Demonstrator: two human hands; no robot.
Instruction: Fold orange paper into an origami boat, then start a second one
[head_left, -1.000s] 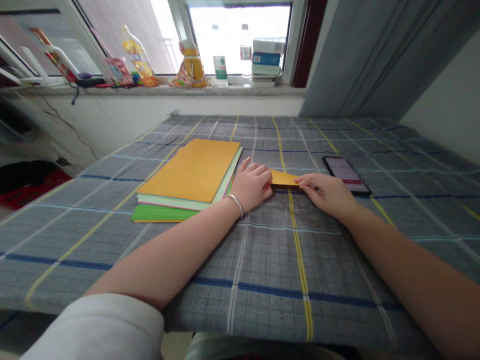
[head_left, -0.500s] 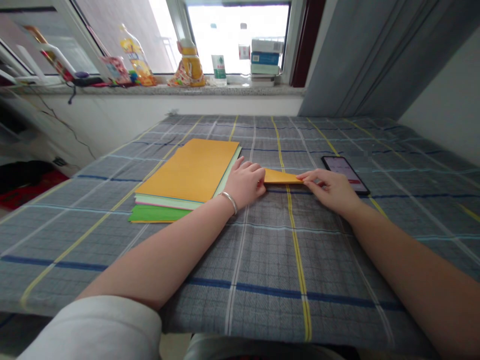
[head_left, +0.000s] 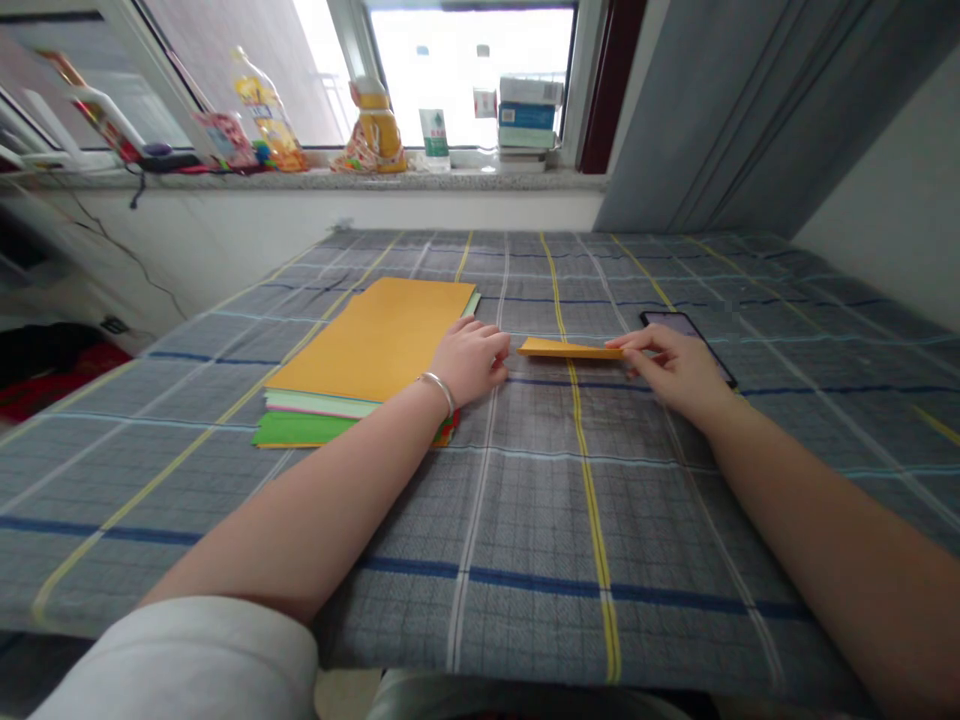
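Observation:
A narrow folded piece of orange paper (head_left: 566, 349) is pinched at its right end by my right hand (head_left: 671, 368). Its left end is free and points at my left hand (head_left: 471, 362). That hand holds nothing; its fingers are loosely curled, a little apart from the thumb, and a small gap parts it from the folded paper. Beside and partly behind the left hand lies a stack of coloured paper (head_left: 367, 340), orange on top, with pale and green sheets below. A silver bangle (head_left: 441, 392) circles my left wrist.
A phone (head_left: 694, 335) lies just behind my right hand, partly covered by it. A grey plaid cloth (head_left: 540, 520) covers the table. Along the windowsill (head_left: 465, 181) stand a drink bottle (head_left: 262, 105), a yellow container (head_left: 379, 130), a tube (head_left: 434, 135) and stacked boxes (head_left: 529, 115).
My left hand has let go of the folded paper and moved slightly left. The right hand has shifted slightly right, still pinching the paper, which now shows more of its length.

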